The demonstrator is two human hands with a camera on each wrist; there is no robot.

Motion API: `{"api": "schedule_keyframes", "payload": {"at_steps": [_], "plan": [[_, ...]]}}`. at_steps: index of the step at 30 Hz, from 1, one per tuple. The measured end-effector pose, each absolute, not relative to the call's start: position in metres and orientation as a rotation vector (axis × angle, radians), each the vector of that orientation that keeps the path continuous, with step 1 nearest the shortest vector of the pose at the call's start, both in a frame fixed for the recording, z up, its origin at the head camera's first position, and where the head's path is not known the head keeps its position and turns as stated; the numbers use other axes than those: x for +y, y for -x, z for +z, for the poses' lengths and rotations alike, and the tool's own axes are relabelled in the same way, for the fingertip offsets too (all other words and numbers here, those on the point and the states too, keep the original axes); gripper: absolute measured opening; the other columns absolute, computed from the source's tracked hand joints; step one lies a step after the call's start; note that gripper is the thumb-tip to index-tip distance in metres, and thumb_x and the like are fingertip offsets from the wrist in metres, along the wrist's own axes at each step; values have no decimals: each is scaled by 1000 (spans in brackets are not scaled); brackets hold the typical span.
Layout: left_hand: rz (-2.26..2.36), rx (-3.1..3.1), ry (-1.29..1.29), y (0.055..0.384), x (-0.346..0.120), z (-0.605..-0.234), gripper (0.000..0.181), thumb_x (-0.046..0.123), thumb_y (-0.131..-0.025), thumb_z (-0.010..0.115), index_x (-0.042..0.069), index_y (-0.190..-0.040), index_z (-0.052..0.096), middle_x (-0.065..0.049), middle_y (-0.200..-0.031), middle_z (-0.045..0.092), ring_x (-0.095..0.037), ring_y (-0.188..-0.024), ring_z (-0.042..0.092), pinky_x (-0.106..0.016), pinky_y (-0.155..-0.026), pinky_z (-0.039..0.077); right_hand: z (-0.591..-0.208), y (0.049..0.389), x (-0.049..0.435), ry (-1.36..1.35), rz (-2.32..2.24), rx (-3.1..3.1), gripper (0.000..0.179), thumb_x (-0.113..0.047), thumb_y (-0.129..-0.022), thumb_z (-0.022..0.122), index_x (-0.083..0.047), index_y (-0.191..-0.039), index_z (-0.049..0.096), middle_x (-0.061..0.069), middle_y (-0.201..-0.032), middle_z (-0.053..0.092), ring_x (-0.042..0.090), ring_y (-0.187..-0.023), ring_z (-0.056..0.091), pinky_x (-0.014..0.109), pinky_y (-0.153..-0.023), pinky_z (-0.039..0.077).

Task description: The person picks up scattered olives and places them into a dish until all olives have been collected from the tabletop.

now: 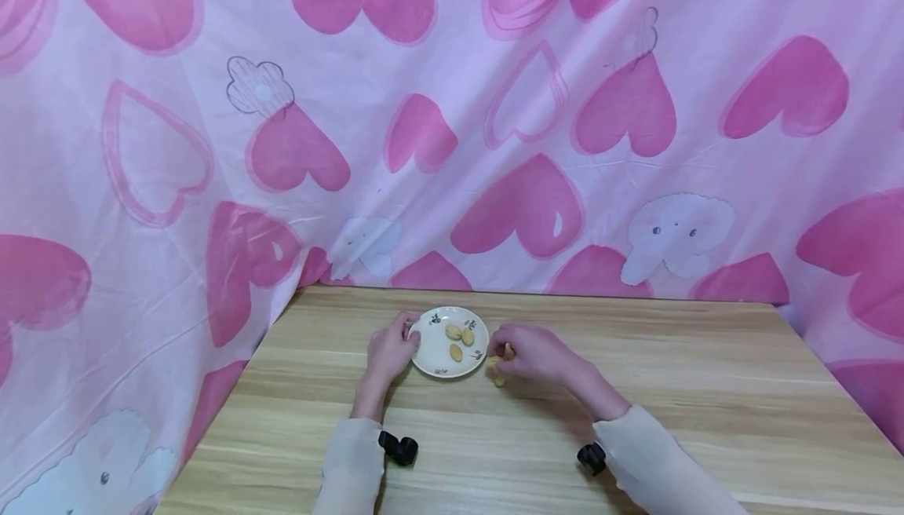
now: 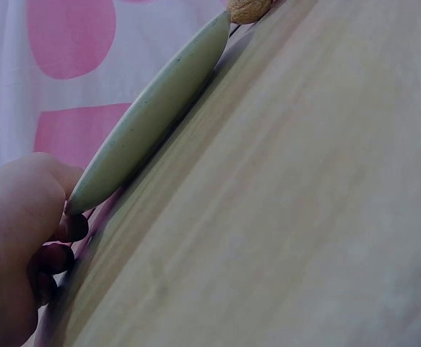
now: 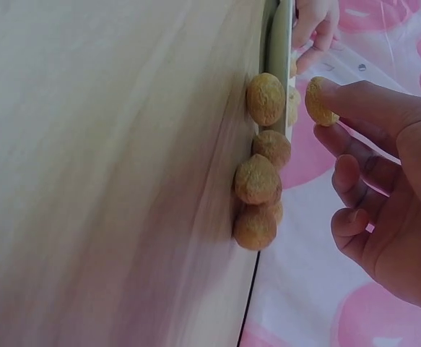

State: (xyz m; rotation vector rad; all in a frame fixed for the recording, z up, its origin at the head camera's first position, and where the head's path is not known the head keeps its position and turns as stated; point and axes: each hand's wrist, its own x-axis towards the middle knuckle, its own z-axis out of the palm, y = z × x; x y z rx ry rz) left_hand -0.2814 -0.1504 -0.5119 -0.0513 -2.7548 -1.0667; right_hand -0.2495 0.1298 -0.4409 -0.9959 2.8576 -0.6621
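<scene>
My left hand holds a round white plate with small dark printed motifs by its left edge. In the left wrist view, curled fingers show at the low end of the plate's rim. Three tan walnuts lie on the plate. Just right of the plate is my right hand. As the right wrist view shows, it pinches one walnut between thumb and fingertips, beside the rim. Several more wrinkled walnuts lie clustered on the table under that hand, partly hidden by it in the head view.
The wood-grain table runs back to a pink cloth printed with hearts, which hangs behind it and along the left side. Each wrist carries a small black camera mount at the sleeve cuff.
</scene>
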Motion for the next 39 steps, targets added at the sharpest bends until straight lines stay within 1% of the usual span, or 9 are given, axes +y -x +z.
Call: {"api": "schedule_keyframes", "payload": {"at_steps": [4, 8, 17, 24, 27, 33, 39], "plan": [[-1072, -2742, 65, 282, -150, -511, 29, 22, -93, 62, 17, -122, 66, 3, -74, 51, -16, -64, 47, -36, -74, 37, -441, 254, 124, 949, -686, 2841, 17, -23, -82, 79, -22, -97, 74, -10, -87, 64, 15, -81, 61, 29, -72, 47], [-1073, -2742, 61, 282, -150, -511, 29, 22, -93, 62, 18, -121, 66, 3, -73, 51, -16, -63, 47, -37, -79, 37, -444, 259, 118, 927, -699, 2829, 16, -22, -82, 78, -23, -97, 73, -13, -88, 65, 15, -83, 62, 30, -74, 47], [-1064, -2746, 49, 281, -152, -514, 28, 21, -93, 62, 18, -121, 66, 3, -73, 51, -15, -63, 46, -38, -81, 37, -452, 269, 106, 974, -692, 2856, 14, -25, -83, 77, -21, -97, 73, -10, -87, 65, 11, -81, 61, 27, -72, 46], [-1087, -2762, 48, 282, -151, -513, 30, 22, -94, 62, 18, -123, 65, 3, -73, 52, -16, -62, 45, -35, -76, 35, -456, 276, 97, 928, -719, 2861, 12, -26, -82, 80, -23, -91, 73, -10, -82, 65, 7, -77, 59, 26, -69, 46], [-1092, -2767, 43, 283, -150, -513, 29, 23, -94, 61, 19, -123, 65, 3, -73, 52, -15, -62, 45, -34, -74, 34, -457, 278, 96, 905, -712, 2872, 12, -25, -81, 80, -23, -91, 73, -11, -81, 65, 5, -76, 59, 26, -69, 47], [-1085, -2757, 44, 283, -150, -514, 29, 22, -93, 62, 18, -122, 65, 3, -74, 52, -16, -64, 47, -36, -77, 36, -463, 283, 92, 913, -692, 2887, 14, -22, -80, 80, -22, -92, 73, -10, -84, 67, 5, -79, 59, 28, -72, 47], [-1073, -2748, 50, 284, -150, -515, 29, 22, -93, 62, 18, -121, 66, 3, -74, 52, -15, -64, 47, -37, -80, 37, -465, 285, 88, 924, -694, 2877, 15, -20, -78, 79, -21, -91, 72, -9, -84, 66, 5, -79, 59, 28, -72, 48]]}}
